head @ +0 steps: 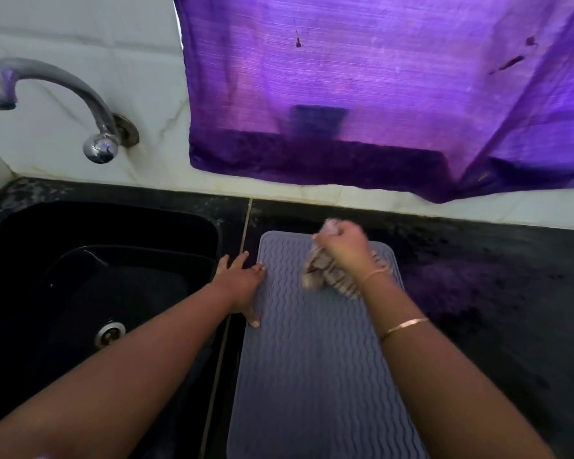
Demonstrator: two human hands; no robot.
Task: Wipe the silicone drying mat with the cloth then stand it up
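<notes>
A grey silicone drying mat [315, 352] with wavy ridges lies flat on the black counter, its long side running away from me. My right hand [343, 248] grips a bunched striped cloth [323, 271] and presses it on the mat's far end; the hand is blurred. My left hand [242, 281] rests on the mat's left edge with its fingers spread and straight, the thumb and a fingertip touching the mat.
A black sink [90, 293] with a metal drain sits left of the mat, a chrome tap [47, 94] above it on the white tiled wall. A purple curtain [378, 94] hangs over the back wall. Black counter [494, 293] extends right of the mat.
</notes>
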